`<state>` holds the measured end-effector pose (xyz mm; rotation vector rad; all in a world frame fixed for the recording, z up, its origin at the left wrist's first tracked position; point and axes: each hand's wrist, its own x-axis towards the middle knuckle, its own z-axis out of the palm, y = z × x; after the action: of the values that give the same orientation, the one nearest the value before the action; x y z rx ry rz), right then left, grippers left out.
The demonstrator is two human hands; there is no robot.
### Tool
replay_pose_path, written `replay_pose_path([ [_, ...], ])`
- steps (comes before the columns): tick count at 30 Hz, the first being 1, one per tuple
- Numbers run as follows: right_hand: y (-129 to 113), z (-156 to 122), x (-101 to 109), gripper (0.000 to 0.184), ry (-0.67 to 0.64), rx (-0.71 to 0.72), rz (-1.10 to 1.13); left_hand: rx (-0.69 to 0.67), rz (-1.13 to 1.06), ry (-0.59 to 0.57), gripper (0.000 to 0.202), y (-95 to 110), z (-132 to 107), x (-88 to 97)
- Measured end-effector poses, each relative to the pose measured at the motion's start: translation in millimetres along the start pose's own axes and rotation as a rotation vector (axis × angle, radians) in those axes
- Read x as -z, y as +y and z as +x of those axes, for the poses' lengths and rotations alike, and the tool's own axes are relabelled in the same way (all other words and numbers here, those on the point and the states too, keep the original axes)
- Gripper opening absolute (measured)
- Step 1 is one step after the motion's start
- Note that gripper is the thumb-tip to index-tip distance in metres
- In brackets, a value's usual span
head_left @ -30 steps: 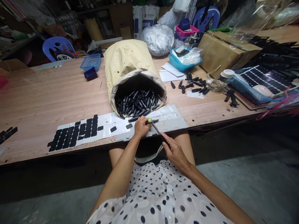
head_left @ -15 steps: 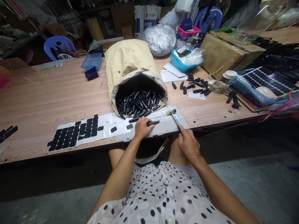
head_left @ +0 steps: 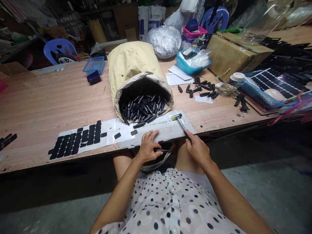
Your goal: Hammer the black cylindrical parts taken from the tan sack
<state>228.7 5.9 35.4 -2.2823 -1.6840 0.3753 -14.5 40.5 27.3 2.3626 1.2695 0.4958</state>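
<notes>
one big sack (head_left: 133, 70) lies on its side across the wooden bench (head_left: 44, 107), mouth toward me and full of black pen-like parts (head_left: 143, 109); just in front of its mouth sits the long white backing sheet (head_left: 168, 130) with black stickers (head_left: 78, 139) at its far left end. what changed in the last second: my left hand (head_left: 147, 148) was pressing one black part flat on the sheet, and it has now come back off the bench edge with that single black part (head_left: 162, 150) pinched in its fingers, low over the bag on my lap (head_left: 153, 164). my right hand (head_left: 198, 150) has swung the small hammer (head_left: 179, 122) away from that part; it is wrapped round the handle end, with the head resting on the sheet's right portion. i judge the tapping on this piece is done. the part sits at the left fingertips, pointing toward the right hand, well apart from the hammer head.
</notes>
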Motion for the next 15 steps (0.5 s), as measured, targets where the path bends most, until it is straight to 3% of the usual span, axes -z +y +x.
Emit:
replay_pose_path([
  [6, -5.7, -3.4, 1.0, 0.050, 0.008, -0.044, 0.021, 0.041, 0.270, 0.115, 0.006, 0.0, -21.4, -32.8],
  [10, -3.1, -3.4, -3.2, 0.050, 0.013, -0.040, 0.008, 0.067, 0.293, 0.182, 0.017, -6.7, -23.7, -50.5],
  [15, 1.3, -3.1, -9.0, 0.050, 0.054, -0.012, 0.011, 0.098, 0.259, 0.202, 0.019, -8.7, -24.9, -55.6],
])
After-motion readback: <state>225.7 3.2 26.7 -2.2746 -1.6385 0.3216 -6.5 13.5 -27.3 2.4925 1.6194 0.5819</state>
